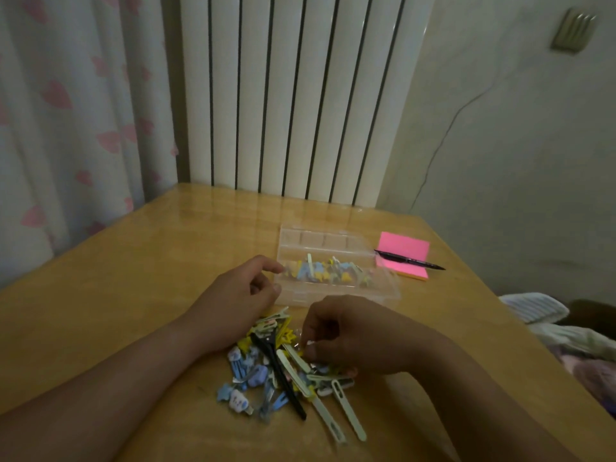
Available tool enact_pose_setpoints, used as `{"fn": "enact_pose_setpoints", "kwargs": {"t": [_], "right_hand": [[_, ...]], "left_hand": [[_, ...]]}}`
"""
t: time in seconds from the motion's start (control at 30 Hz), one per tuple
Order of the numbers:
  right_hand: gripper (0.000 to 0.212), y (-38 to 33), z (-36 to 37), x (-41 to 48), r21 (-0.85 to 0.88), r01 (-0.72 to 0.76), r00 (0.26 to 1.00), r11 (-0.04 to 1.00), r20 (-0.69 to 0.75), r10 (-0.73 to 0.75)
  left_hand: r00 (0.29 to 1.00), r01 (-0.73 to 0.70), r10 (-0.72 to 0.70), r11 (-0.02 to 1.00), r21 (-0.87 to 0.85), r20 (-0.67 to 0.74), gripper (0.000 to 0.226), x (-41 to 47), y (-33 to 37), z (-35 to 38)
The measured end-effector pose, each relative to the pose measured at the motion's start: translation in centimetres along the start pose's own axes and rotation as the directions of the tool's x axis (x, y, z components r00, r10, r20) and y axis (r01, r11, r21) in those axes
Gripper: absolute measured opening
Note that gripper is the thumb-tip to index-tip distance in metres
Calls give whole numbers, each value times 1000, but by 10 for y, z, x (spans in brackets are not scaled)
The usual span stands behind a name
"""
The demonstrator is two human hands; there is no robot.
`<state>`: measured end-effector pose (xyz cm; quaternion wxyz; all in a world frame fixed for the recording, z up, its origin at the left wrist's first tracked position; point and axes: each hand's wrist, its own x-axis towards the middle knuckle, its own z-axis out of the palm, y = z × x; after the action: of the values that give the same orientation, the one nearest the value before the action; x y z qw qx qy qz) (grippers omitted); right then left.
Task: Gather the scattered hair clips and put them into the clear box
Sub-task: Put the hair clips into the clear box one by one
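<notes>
A wooden tabletop (133, 278) carries a clear box (336, 299) with its lid lying open behind it. Inside the box there are already several hair clips (333, 272), blue, yellow and pale ones, lying together in the middle part. In front of the box, nearer to the person, a pile of hair clips (266, 371) lies on the tabletop, and a long black clip (281, 375) lies across this pile.

The left hand (240, 291) is just beside the left end of the box, with the index fingertip at its rim. The other fingers are curled toward the thumb, and I cannot tell if they hold something. The right hand (353, 335) is over the right side of the pile with fingers bent down, and thumb and finger pinch a small pale clip (310, 343).

To the right of the box lies a pink pad of sticky notes (406, 250) with a black pen (411, 260) across it. Behind the tabletop stand a white radiator (293, 95) and a curtain (66, 111) with pink hearts
</notes>
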<state>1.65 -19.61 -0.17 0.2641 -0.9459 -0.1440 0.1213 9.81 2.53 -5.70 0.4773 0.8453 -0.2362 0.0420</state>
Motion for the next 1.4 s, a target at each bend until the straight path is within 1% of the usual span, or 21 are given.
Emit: {"fn": "enact_pose_setpoints", "kwargs": {"t": [0.07, 0.13, 0.2, 0.27, 0.33, 0.4, 0.47, 0.5, 0.57, 0.67, 0.77, 0.83, 0.97, 1.03, 1.07, 1.13, 1.23, 1.33, 1.4], "right_hand": [[8, 2, -1, 0, 99, -10, 1000, 995, 22, 8], [7, 4, -4, -2, 197, -20, 1000, 980, 5, 19], [4, 8, -9, -2, 186, 28, 995, 982, -101, -9], [2, 15, -15, -2, 183, 59, 970, 981, -241, -14], [1, 24, -26, -2, 238, 64, 917, 969, -397, 36], [2, 37, -43, 2, 262, 44, 819, 964, -563, 115], [2, 51, -60, 8, 302, 11, 725, 953, -659, 201], [2, 56, -66, 13, 319, -18, 704, 948, -669, 238], [3, 66, -72, 26, 297, -102, 703, 949, -654, 280], [4, 79, -74, 46, 154, -257, 713, 954, -636, 295], [4, 91, -78, 62, 9, -400, 716, 916, -621, 319], [6, 95, -82, 70, -33, -443, 726, 896, -599, 338], [15, 96, -85, 78, -101, -483, 739, 870, -579, 344], [11, 97, -81, 77, -115, -482, 736, 869, -591, 330], [14, 97, -78, 74, -113, -469, 727, 876, -613, 310], [19, 93, -70, 67, -97, -420, 684, 902, -687, 245], [19, 83, -58, 51, -52, -310, 597, 949, -788, 152], [17, 76, -43, 43, -33, -228, 557, 973, -824, 102], [15, 78, -36, 38, 14, -177, 515, 984, -851, 105]], "left_hand": [[1000, -1, 1, 1000, 0, 0, 19, 0, 0, 0], [1000, -4, 4, 1000, -3, 1, 19, 1, -1, 0], [1000, -4, 4, 1000, -6, 6, 19, 1, 0, 1], [1000, -4, 4, 1000, -12, 8, 20, 1, 0, 1], [1000, -1, 1, 1000, -27, 8, 20, 1, -1, 1], [1000, 0, 0, 999, -39, 3, 19, 1, -2, 1], [1000, 1, -1, 999, -39, 2, 19, 1, -2, 2], [1000, 1, -1, 999, -36, 3, 19, 2, -3, 2], [1000, 0, 0, 999, -33, 4, 19, 2, -3, 2], [1000, -4, 5, 999, -37, 8, 19, 2, -3, 1], [1000, 0, 1, 999, -48, 19, 18, 2, -2, 1], [1000, 0, 0, 999, -46, 17, 19, 2, -1, 1], [1000, 8, -8, 1000, -27, 20, 19, 3, -1, 0], [1000, 13, -12, 1000, -25, 21, 19, 2, 0, 0], [1000, 12, -11, 1000, -27, 20, 19, 2, 0, 0], [1000, 7, -7, 1000, -25, 18, 19, 1, 0, -1], [1000, 1, -1, 1000, -13, 16, 20, 1, 2, 0], [1000, 5, -4, 1000, -19, 14, 21, -2, -1, -1], [1000, 1, -1, 1000, -20, 23, 23, -2, 2, -1]]}}
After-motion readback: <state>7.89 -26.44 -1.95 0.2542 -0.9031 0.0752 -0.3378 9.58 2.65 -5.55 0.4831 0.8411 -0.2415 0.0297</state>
